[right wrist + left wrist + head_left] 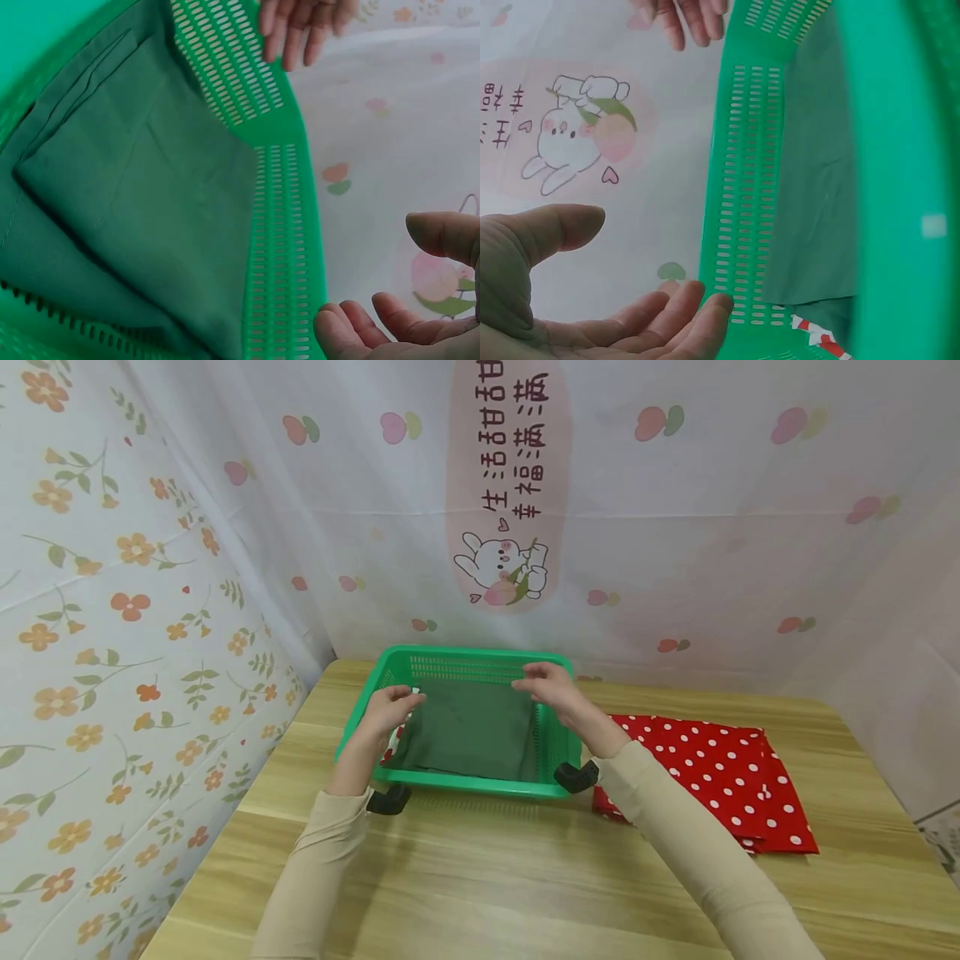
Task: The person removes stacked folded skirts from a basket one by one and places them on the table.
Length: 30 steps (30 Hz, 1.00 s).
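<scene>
A green plastic basket with slotted walls stands toward the back of the wooden table. Folded dark green cloth lies flat inside it, its layered edges showing in the right wrist view. A strip of red and white cloth peeks out beside it at the basket's left end. My left hand is over the basket's left side, thumb and fingers apart with nothing between them. Over the right back part hangs my right hand, fingers relaxed and holding nothing.
A red cloth with white dots lies spread on the table, right of the basket and partly under the right forearm. Behind the table hangs a printed curtain; a floral curtain borders the left side. Each wrist wears a black camera mount.
</scene>
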Each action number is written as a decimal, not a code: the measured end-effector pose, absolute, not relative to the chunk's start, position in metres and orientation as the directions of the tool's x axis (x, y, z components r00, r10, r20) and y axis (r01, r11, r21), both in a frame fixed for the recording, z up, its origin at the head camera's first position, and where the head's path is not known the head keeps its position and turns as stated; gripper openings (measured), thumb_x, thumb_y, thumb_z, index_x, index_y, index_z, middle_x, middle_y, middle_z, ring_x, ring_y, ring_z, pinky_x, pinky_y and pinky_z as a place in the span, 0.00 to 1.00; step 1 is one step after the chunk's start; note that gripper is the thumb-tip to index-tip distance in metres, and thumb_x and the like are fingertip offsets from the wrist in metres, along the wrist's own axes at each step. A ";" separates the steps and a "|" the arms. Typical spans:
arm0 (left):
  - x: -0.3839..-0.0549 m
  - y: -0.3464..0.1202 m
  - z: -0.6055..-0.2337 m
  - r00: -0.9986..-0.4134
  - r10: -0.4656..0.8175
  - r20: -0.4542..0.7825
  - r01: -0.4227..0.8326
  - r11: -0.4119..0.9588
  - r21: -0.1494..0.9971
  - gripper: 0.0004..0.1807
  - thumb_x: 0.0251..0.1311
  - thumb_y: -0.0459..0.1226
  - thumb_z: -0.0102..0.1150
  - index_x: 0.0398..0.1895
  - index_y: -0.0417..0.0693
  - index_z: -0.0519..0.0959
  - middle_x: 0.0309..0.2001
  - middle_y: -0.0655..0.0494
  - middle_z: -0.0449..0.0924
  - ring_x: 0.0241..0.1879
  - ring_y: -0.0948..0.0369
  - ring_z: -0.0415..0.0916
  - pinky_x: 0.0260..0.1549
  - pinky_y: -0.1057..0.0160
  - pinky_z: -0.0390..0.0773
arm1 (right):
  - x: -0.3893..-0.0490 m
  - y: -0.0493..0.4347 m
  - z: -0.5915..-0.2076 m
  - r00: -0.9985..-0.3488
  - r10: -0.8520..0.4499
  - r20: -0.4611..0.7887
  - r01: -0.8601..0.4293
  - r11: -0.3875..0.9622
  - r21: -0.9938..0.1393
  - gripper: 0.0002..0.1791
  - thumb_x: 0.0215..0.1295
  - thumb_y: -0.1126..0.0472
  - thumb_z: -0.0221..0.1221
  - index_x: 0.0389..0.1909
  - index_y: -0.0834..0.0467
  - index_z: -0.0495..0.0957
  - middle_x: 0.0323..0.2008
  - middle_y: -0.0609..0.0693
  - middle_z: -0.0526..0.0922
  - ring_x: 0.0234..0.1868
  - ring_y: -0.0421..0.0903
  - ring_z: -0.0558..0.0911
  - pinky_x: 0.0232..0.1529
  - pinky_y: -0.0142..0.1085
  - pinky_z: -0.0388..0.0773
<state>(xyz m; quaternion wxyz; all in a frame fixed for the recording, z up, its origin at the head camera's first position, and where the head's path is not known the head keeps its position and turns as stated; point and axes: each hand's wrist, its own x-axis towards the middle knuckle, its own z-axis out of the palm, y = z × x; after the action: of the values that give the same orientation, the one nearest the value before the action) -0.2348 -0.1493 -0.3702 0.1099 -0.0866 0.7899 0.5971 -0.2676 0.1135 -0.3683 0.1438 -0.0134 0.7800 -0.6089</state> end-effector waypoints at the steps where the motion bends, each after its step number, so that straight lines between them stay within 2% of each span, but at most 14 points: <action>1: -0.239 -0.149 -0.369 -0.957 0.004 -0.291 -0.278 0.280 0.919 0.31 0.67 0.40 0.49 0.69 0.34 0.55 0.65 0.37 0.60 0.63 0.45 0.60 0.61 0.50 0.62 | -0.269 0.113 -0.369 -0.957 -0.194 -0.214 0.159 0.266 -0.951 0.31 0.66 0.63 0.54 0.66 0.70 0.56 0.66 0.64 0.59 0.65 0.57 0.63 0.63 0.47 0.63; 7: -0.261 -0.145 -0.367 -0.927 0.023 -0.375 -0.345 0.343 0.874 0.31 0.67 0.41 0.49 0.68 0.34 0.56 0.67 0.39 0.57 0.64 0.46 0.59 0.61 0.52 0.63 | -0.276 0.112 -0.375 -0.947 -0.164 -0.278 0.214 0.325 -0.921 0.32 0.66 0.61 0.54 0.67 0.68 0.56 0.66 0.64 0.58 0.64 0.61 0.63 0.64 0.50 0.61; 8: -0.264 -0.144 -0.368 -0.921 0.018 -0.389 -0.359 0.350 0.865 0.31 0.67 0.41 0.49 0.68 0.34 0.57 0.67 0.40 0.57 0.62 0.47 0.62 0.60 0.54 0.64 | -0.277 0.112 -0.376 -0.942 -0.160 -0.295 0.228 0.340 -0.912 0.31 0.66 0.61 0.54 0.67 0.67 0.56 0.66 0.63 0.59 0.64 0.61 0.63 0.64 0.50 0.61; 10: -0.270 -0.141 -0.371 -0.908 0.003 -0.420 -0.391 0.359 0.848 0.31 0.66 0.42 0.50 0.67 0.35 0.59 0.66 0.41 0.60 0.53 0.52 0.69 0.55 0.57 0.68 | -0.278 0.111 -0.378 -0.931 -0.159 -0.327 0.249 0.376 -0.892 0.32 0.67 0.59 0.54 0.67 0.66 0.56 0.67 0.62 0.58 0.63 0.62 0.64 0.64 0.51 0.60; 12: -0.274 -0.140 -0.373 -0.896 -0.018 -0.444 -0.420 0.359 0.834 0.30 0.65 0.42 0.51 0.66 0.35 0.61 0.64 0.41 0.63 0.39 0.57 0.71 0.44 0.61 0.71 | -0.278 0.109 -0.380 -0.925 -0.165 -0.343 0.253 0.409 -0.877 0.32 0.67 0.58 0.54 0.68 0.66 0.55 0.67 0.63 0.58 0.63 0.62 0.64 0.63 0.51 0.61; 14: -0.278 -0.139 -0.376 -0.886 -0.044 -0.462 -0.444 0.365 0.818 0.31 0.64 0.42 0.51 0.66 0.34 0.59 0.61 0.41 0.65 0.27 0.60 0.63 0.31 0.63 0.67 | -0.279 0.106 -0.382 -0.924 -0.164 -0.346 0.248 0.432 -0.867 0.33 0.66 0.58 0.54 0.67 0.67 0.55 0.67 0.62 0.58 0.63 0.61 0.65 0.62 0.51 0.62; 16: -0.282 -0.139 -0.377 -0.877 -0.073 -0.476 -0.466 0.371 0.803 0.34 0.64 0.42 0.52 0.67 0.34 0.55 0.58 0.41 0.63 0.21 0.62 0.57 0.25 0.65 0.62 | -0.280 0.104 -0.382 -0.927 -0.157 -0.340 0.238 0.453 -0.859 0.33 0.66 0.58 0.54 0.67 0.67 0.56 0.67 0.62 0.58 0.63 0.59 0.64 0.62 0.51 0.62; 19: -0.287 -0.139 -0.380 -0.869 -0.117 -0.481 -0.483 0.413 0.772 0.37 0.65 0.42 0.51 0.68 0.32 0.48 0.56 0.41 0.59 0.21 0.60 0.54 0.22 0.64 0.60 | -0.282 0.100 -0.384 -0.933 -0.136 -0.332 0.229 0.486 -0.844 0.33 0.66 0.58 0.54 0.67 0.68 0.56 0.67 0.63 0.58 0.65 0.58 0.62 0.63 0.51 0.62; 21: -0.291 -0.139 -0.384 -0.860 -0.142 -0.490 -0.498 0.443 0.745 0.37 0.66 0.41 0.50 0.69 0.31 0.47 0.59 0.40 0.58 0.28 0.58 0.63 0.30 0.63 0.69 | -0.283 0.098 -0.386 -0.935 -0.121 -0.333 0.230 0.507 -0.831 0.33 0.66 0.57 0.54 0.66 0.68 0.56 0.67 0.63 0.58 0.66 0.59 0.60 0.63 0.52 0.61; 23: -0.299 -0.141 -0.395 -0.855 -0.160 -0.493 -0.504 0.481 0.717 0.36 0.66 0.41 0.50 0.68 0.29 0.49 0.59 0.37 0.60 0.38 0.52 0.68 0.40 0.57 0.73 | -0.285 0.096 -0.388 -0.935 -0.102 -0.340 0.244 0.512 -0.824 0.33 0.65 0.57 0.55 0.66 0.68 0.56 0.66 0.63 0.58 0.66 0.60 0.60 0.63 0.52 0.61; 26: -0.326 -0.154 -0.433 -0.852 -0.167 -0.496 -0.503 0.526 0.686 0.37 0.63 0.44 0.53 0.66 0.28 0.54 0.58 0.33 0.64 0.54 0.44 0.67 0.51 0.47 0.71 | -0.287 0.094 -0.392 -0.930 -0.068 -0.360 0.277 0.513 -0.813 0.35 0.64 0.57 0.56 0.66 0.69 0.54 0.66 0.63 0.58 0.64 0.61 0.62 0.62 0.52 0.62; 28: -0.350 -0.168 -0.468 -0.853 -0.159 -0.497 -0.496 0.545 0.676 0.38 0.61 0.46 0.55 0.65 0.26 0.56 0.55 0.31 0.66 0.50 0.42 0.69 0.46 0.47 0.74 | -0.288 0.094 -0.395 -0.928 -0.056 -0.367 0.288 0.517 -0.806 0.37 0.63 0.58 0.56 0.66 0.70 0.53 0.66 0.64 0.58 0.64 0.61 0.63 0.61 0.51 0.63; 29: -0.359 -0.172 -0.483 -0.851 -0.153 -0.502 -0.498 0.541 0.678 0.38 0.61 0.46 0.55 0.65 0.28 0.56 0.57 0.31 0.65 0.52 0.42 0.69 0.48 0.47 0.73 | -0.288 0.094 -0.396 -0.927 -0.050 -0.372 0.294 0.518 -0.803 0.37 0.63 0.58 0.56 0.67 0.71 0.52 0.67 0.64 0.57 0.64 0.61 0.62 0.62 0.51 0.63; 30: -0.367 -0.177 -0.496 -0.848 -0.153 -0.508 -0.504 0.532 0.681 0.38 0.61 0.45 0.55 0.65 0.28 0.57 0.56 0.31 0.66 0.50 0.42 0.70 0.46 0.48 0.74 | -0.288 0.095 -0.398 -0.923 -0.047 -0.382 0.306 0.513 -0.802 0.38 0.63 0.58 0.56 0.67 0.72 0.50 0.67 0.65 0.56 0.65 0.61 0.61 0.62 0.51 0.63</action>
<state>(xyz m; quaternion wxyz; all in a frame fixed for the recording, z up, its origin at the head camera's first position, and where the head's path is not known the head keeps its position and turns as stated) -0.3672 -0.1766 -0.4957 0.1976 -0.1925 0.8525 0.4440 -0.2883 0.0951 -0.3979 0.1810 0.0762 0.8507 -0.4877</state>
